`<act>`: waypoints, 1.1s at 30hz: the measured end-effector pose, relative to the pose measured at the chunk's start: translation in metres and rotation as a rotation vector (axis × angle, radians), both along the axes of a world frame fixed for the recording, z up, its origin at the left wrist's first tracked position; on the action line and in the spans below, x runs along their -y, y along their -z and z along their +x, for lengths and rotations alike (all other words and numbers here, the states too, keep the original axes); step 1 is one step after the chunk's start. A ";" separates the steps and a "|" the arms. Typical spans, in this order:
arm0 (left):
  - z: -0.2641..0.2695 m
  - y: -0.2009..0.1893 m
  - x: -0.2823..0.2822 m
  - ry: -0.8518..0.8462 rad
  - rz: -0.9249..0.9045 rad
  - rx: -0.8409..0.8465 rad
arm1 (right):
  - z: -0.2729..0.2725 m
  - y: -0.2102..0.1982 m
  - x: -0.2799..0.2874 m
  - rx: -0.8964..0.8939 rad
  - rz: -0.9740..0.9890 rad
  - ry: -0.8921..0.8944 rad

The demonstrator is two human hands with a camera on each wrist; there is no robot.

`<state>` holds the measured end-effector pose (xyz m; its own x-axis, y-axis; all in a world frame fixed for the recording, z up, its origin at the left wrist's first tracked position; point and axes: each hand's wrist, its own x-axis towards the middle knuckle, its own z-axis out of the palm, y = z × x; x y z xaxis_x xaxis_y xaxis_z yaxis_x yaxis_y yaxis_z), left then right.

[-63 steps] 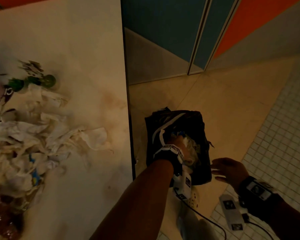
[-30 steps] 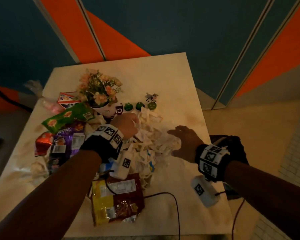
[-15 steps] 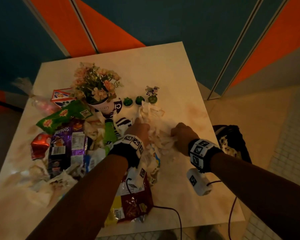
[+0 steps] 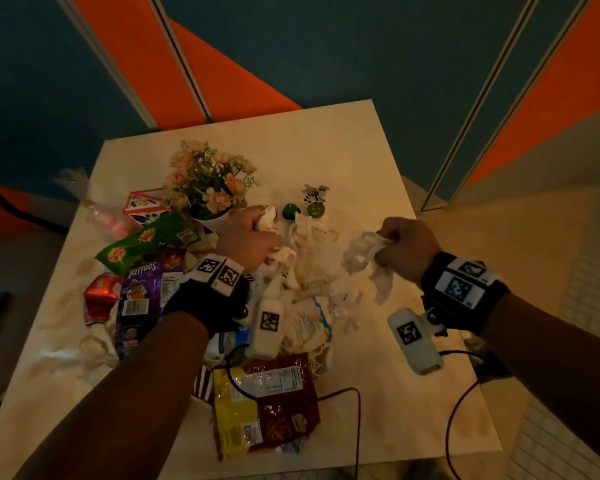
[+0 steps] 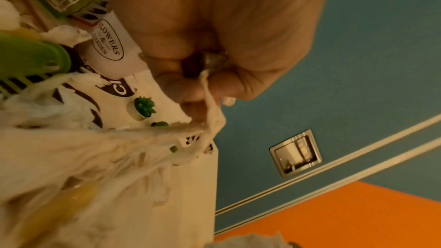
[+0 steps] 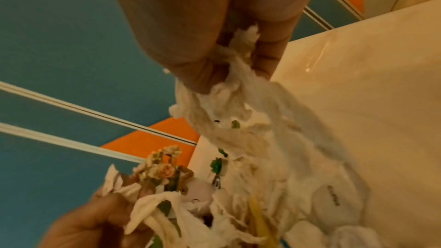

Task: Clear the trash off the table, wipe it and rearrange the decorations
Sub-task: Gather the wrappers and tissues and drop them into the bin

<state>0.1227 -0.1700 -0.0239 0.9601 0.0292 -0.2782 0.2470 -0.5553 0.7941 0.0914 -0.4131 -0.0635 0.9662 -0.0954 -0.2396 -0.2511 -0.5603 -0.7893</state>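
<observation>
A heap of crumpled white tissues lies mid-table among snack wrappers. My left hand grips a wad of tissue beside the flower pot; in the left wrist view the fingers curl round a strand of tissue. My right hand is lifted above the table's right part and clutches a bunch of tissue that dangles down; the right wrist view shows this tissue trailing from the closed fingers.
Wrappers lie left and front: a green packet, a purple chip bag, a red foil pack, a yellow-and-red bag. Small green succulents and a zebra figure stand behind the heap. The white table ends at the right.
Both hands came back from the black bag on the floor to the table, closed on tissues in the heap, and the right hand has now lifted its bunch to the right.
</observation>
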 end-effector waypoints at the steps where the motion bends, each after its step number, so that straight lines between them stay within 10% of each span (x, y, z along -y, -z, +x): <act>1: 0.002 -0.001 -0.003 -0.043 -0.027 0.022 | -0.001 -0.003 -0.001 0.027 0.030 0.010; 5: 0.011 0.000 -0.003 -0.030 -0.031 0.127 | -0.006 -0.011 -0.001 0.121 0.100 0.007; 14: 0.036 0.073 0.045 0.279 0.635 -0.124 | -0.030 0.000 0.012 0.049 0.113 -0.007; 33: 0.053 0.103 0.068 0.115 0.616 -0.079 | -0.053 0.010 0.028 -0.015 0.182 -0.012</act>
